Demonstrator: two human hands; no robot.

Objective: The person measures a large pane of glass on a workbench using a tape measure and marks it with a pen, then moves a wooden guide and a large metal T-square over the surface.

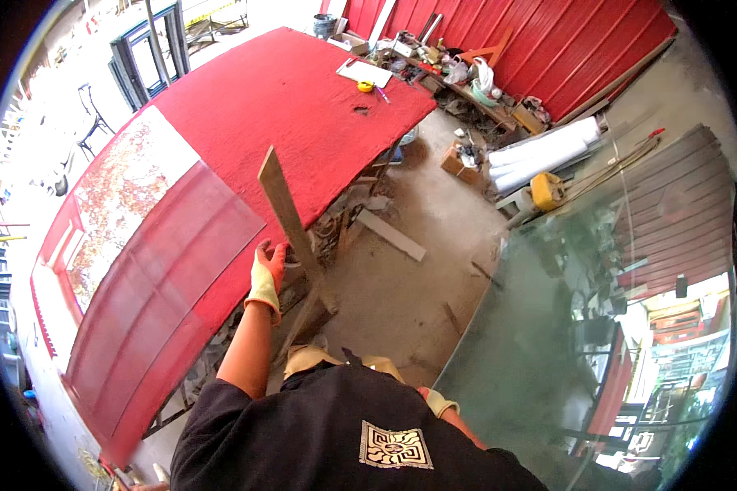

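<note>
My left hand (267,278), in a cream and orange work glove, is raised beside the near edge of the red-covered table (278,90). Its fingers are apart and nothing shows in them. Just right of it a narrow wooden board (287,211) stands tilted upright; I cannot tell whether the glove touches it. A clear glass pane (168,245) lies on the table's left part. My right hand (439,403), gloved too, is low by the near edge of a large greenish glass sheet (524,327). My shirt hides part of that hand, and its fingers do not show.
A loose flat strip (391,235) lies on the concrete floor. White rolls (544,155) and a yellow container (547,191) are beyond the glass sheet. A tape measure (364,87) rests at the table's far end. Clutter lines the red wall (585,49).
</note>
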